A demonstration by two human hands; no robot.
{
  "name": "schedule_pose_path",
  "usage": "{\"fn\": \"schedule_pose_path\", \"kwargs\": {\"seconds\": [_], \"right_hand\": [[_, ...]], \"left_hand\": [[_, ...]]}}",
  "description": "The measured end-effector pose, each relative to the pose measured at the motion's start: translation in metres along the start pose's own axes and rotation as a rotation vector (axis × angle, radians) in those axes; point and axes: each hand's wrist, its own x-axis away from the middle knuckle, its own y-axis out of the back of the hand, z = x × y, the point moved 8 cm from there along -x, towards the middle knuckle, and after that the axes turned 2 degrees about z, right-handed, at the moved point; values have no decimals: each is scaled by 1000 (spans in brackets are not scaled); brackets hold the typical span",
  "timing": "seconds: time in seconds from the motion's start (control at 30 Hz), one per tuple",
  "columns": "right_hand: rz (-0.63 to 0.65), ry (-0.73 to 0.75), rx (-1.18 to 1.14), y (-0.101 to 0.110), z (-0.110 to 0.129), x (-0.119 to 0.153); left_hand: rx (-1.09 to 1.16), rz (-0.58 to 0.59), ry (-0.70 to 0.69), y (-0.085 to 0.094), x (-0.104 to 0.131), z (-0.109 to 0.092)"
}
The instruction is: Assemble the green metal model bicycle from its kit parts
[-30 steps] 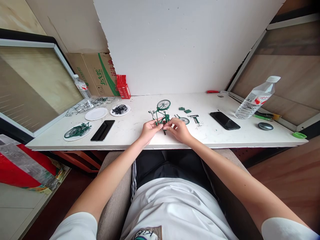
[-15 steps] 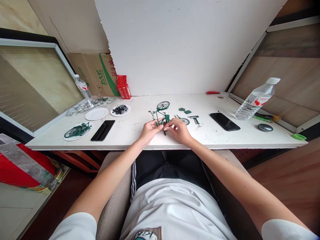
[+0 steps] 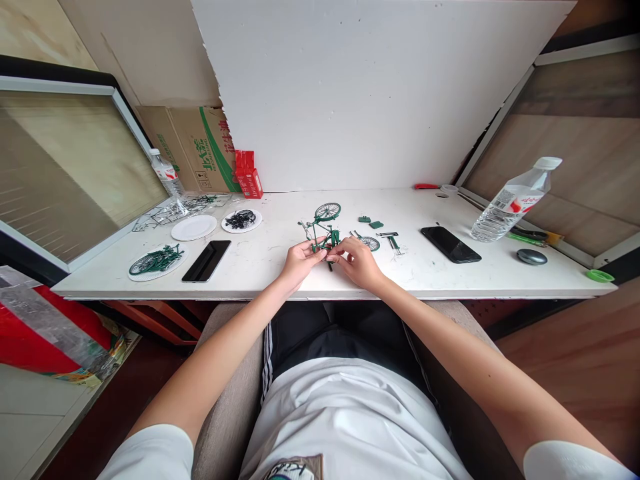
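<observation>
Both hands work on a small green model bicycle (image 3: 327, 212) just above the front part of the table. My left hand (image 3: 301, 262) grips its near end from the left, fingers closed. From the right, my right hand (image 3: 359, 261) pinches at the same end, and whatever small piece lies between the fingertips is hidden. One spoked wheel of the model points away from me. Close to my right hand lie a loose green wheel (image 3: 371, 243), a green and dark frame piece (image 3: 393, 245) and small green blocks (image 3: 377, 225).
On the left are a plate of green parts (image 3: 159, 262), a phone (image 3: 206, 261), a white plate (image 3: 194, 227), a plate of black parts (image 3: 242, 220) and a red box (image 3: 249, 175). On the right are another phone (image 3: 450, 244), a water bottle (image 3: 517, 199) and a grey oval object (image 3: 531, 257).
The view has shifted very slightly. Both hands stay at the model bicycle, with no other clear movement.
</observation>
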Motion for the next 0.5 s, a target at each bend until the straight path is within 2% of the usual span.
{"fn": "schedule_pose_path", "kwargs": {"seconds": [0.5], "right_hand": [[-18, -4, 32, 1, 0, 0]], "left_hand": [[-10, -21, 14, 3, -1, 2]]}}
